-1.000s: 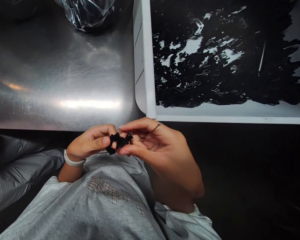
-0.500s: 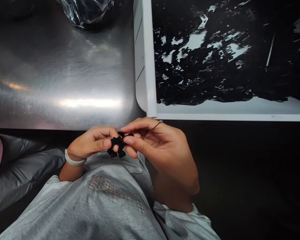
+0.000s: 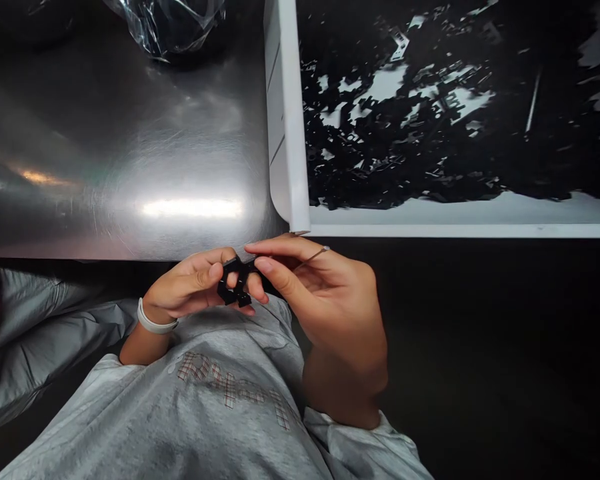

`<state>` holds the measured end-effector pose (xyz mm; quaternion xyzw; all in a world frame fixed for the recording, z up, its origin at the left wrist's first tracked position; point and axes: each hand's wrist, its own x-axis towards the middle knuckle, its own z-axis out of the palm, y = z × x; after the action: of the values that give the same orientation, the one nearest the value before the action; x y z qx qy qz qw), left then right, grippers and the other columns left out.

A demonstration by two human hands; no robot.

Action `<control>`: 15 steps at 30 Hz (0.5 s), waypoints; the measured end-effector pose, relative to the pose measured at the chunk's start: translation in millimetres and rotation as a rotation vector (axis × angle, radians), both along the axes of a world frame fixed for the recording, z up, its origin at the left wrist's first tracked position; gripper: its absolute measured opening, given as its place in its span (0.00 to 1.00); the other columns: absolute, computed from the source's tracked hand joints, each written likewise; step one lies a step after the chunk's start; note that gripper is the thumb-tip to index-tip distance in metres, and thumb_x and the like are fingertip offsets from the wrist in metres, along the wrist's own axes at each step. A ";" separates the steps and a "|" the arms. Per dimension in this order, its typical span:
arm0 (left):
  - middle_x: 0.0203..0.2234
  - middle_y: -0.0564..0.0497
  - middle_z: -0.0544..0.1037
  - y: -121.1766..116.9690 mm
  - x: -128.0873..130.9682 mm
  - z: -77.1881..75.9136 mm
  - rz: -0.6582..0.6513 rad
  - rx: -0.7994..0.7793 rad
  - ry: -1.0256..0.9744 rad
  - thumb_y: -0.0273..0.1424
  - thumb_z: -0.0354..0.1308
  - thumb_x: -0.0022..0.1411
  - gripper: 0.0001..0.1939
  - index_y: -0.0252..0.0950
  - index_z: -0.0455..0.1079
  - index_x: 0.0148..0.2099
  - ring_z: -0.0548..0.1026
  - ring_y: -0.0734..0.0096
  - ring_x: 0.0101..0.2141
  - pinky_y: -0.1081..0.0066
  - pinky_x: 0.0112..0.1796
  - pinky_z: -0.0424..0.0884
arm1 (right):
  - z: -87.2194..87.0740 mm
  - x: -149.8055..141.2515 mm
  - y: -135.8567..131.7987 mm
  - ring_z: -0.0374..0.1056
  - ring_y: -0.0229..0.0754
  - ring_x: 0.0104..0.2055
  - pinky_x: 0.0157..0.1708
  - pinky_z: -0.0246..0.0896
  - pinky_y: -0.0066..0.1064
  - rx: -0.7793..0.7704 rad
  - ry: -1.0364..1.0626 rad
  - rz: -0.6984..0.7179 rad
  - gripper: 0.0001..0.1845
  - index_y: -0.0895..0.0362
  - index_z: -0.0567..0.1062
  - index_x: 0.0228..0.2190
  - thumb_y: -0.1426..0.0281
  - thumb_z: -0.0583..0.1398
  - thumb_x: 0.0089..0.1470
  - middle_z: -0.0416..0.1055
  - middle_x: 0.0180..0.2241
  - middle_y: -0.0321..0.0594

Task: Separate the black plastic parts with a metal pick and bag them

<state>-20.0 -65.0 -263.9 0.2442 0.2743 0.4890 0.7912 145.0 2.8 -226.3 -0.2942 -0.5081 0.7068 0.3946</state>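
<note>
A small black plastic part (image 3: 229, 283), with several angular arms and a gap in its middle, is held over my lap just below the metal table's front edge. My left hand (image 3: 190, 283) is closed on its left side, thumb on top and fingers behind. From the right, my right hand (image 3: 325, 287) pinches the part's upper right end between thumb and index finger. A thin metal tool (image 3: 313, 256) lies in this same hand, its end sticking out past the base of the index finger. The tool's other end is hidden by the fingers.
A white tray (image 3: 430, 231) full of black plastic pieces (image 3: 360, 173) stands at the right. Left of it is a shiny metal table (image 3: 105, 147) with a clear plastic bag (image 3: 170, 30) at the back. Another person's grey-clad leg (image 3: 65, 340) is close on my left.
The black part has turned slightly in my fingers, so the gap in it shows more. My left hand has opened its lower fingers a little. The view has shifted slightly.
</note>
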 end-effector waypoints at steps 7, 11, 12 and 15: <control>0.32 0.51 0.78 -2.6 1.7 6.8 0.108 -0.075 -0.142 0.44 0.70 0.63 0.18 0.35 0.72 0.34 0.82 0.69 0.39 0.66 0.43 0.83 | 4.0 24.5 -14.1 0.73 0.32 0.35 0.37 0.71 0.25 0.171 -0.216 -0.075 0.14 0.47 0.83 0.50 0.66 0.57 0.73 0.80 0.39 0.34; 0.36 0.53 0.80 -3.7 9.9 15.3 0.221 -0.197 -0.214 0.42 0.72 0.61 0.15 0.36 0.75 0.35 0.82 0.69 0.41 0.63 0.43 0.85 | 16.0 35.8 -18.5 0.70 0.34 0.38 0.37 0.65 0.28 0.318 -0.256 -0.234 0.16 0.47 0.85 0.45 0.72 0.57 0.73 0.78 0.38 0.35; 0.37 0.53 0.79 -4.1 12.3 17.2 0.239 -0.217 -0.220 0.42 0.72 0.61 0.15 0.36 0.75 0.35 0.82 0.69 0.41 0.62 0.42 0.85 | 17.8 36.3 -17.1 0.70 0.36 0.40 0.38 0.65 0.29 0.379 -0.245 -0.262 0.16 0.47 0.86 0.44 0.72 0.58 0.72 0.76 0.36 0.36; 0.36 0.53 0.78 -6.0 18.4 22.8 0.262 -0.248 -0.197 0.44 0.71 0.61 0.17 0.36 0.74 0.34 0.81 0.68 0.41 0.62 0.43 0.85 | 18.7 36.4 -8.4 0.66 0.41 0.39 0.36 0.63 0.34 0.560 -0.202 -0.287 0.14 0.45 0.86 0.45 0.71 0.61 0.70 0.69 0.28 0.37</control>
<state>-1.6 -70.9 -241.2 0.0579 0.2831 0.5715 0.7680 181.3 -5.6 -207.6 -0.3113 -0.6726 0.4442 0.5033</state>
